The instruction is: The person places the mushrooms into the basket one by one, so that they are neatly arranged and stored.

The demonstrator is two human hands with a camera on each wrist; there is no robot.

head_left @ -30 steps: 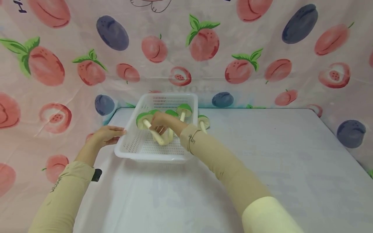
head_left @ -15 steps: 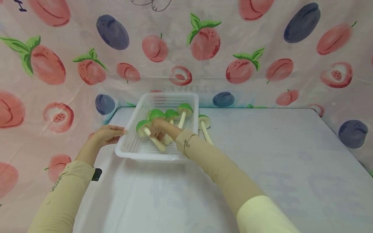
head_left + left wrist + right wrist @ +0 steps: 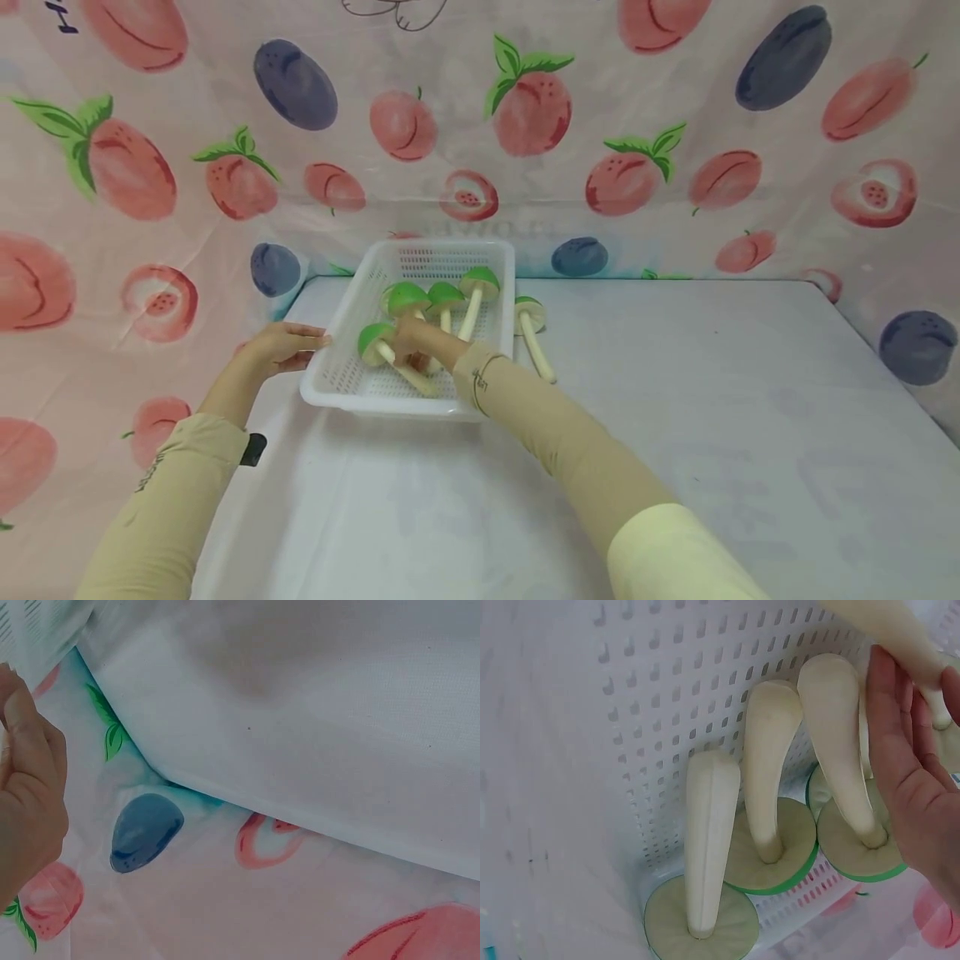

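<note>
A white plastic basket with perforated sides holds several toy mushrooms with green caps and pale stems. My right hand is inside it, gripping the stem of the nearest mushroom. In the right wrist view, fingers and thumb of the right hand close around that pale stem. Behind lie other mushrooms, among them one at the right and one in the middle. My left hand touches the basket's left rim with extended fingertips. Its contact is mostly cut off in the left wrist view.
Outside the basket, against its right side, one more mushroom lies on the white-covered table. A fruit-printed cloth hangs behind the table and down the left. The basket stands near the table's back left corner.
My right hand has drawn the gripped mushroom toward the front of the basket, uncovering the caps behind it. My left hand stays at the rim.
</note>
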